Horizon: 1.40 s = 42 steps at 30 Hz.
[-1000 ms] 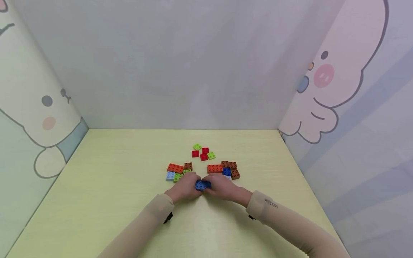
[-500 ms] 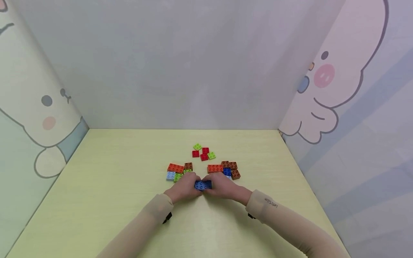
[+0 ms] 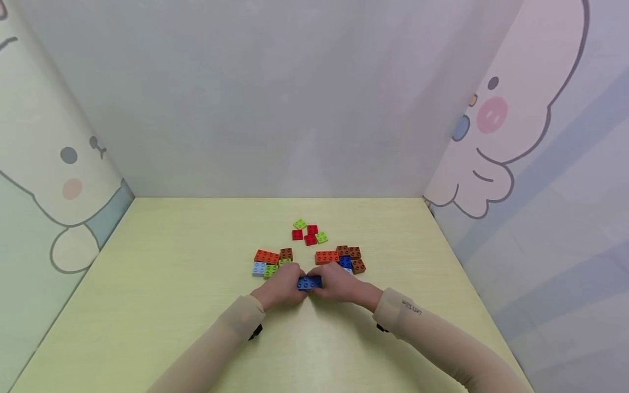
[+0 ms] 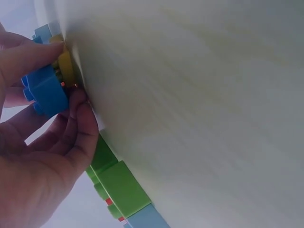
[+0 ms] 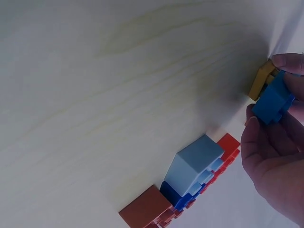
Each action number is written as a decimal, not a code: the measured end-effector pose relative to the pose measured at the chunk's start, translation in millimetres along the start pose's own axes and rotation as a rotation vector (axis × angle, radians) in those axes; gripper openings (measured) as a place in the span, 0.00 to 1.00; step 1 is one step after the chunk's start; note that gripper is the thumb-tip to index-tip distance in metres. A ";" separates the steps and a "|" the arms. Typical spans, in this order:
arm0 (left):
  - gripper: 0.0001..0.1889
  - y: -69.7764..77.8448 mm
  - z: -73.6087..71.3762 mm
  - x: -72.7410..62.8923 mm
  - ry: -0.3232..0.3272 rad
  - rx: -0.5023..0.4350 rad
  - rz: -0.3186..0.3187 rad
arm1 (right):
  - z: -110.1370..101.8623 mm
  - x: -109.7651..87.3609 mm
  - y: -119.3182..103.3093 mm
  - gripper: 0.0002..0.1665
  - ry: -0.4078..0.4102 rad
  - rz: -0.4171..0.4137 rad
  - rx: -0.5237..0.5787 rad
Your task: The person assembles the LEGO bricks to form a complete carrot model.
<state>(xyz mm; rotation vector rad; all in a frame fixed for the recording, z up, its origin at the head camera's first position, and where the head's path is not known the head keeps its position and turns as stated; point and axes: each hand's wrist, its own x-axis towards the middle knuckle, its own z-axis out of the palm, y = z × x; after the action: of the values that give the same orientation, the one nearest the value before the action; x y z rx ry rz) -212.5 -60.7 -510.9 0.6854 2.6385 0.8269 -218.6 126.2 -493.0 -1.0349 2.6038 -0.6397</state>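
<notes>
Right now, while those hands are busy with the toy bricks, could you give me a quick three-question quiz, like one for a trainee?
1. Which colour shows beneath the blue brick?
A) red
B) yellow
C) white

2. True or false: the left hand and right hand both hold the blue brick.

3. How many small red bricks lie in the farthest cluster?

Key:
1. B, the yellow brick
2. True
3. Three
</notes>
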 end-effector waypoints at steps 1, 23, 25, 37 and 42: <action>0.09 0.3 0.1 0.2 0.000 -0.002 -0.005 | 0.0 -0.4 0.2 0.18 -0.001 0.002 0.001; 0.06 1.7 -1.2 5.4 -0.016 0.042 0.040 | 8.9 1.5 4.3 0.19 0.037 0.016 -0.049; 0.06 1.6 -0.9 5.8 -0.018 0.050 0.041 | 8.9 1.3 4.6 0.19 0.035 0.011 -0.046; 0.09 3.5 -2.8 8.4 -0.038 0.074 0.012 | 4.2 3.6 7.6 0.19 -0.005 0.005 -0.021; 0.09 4.3 -3.5 8.0 -0.046 0.053 -0.014 | 4.1 4.3 7.3 0.19 -0.008 0.021 -0.021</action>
<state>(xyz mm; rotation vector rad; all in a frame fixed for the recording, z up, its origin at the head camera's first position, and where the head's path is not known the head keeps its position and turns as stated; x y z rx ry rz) -219.2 -55.1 -506.6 0.6907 2.6291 0.7318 -224.3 126.7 -500.5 -1.0130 2.6159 -0.6032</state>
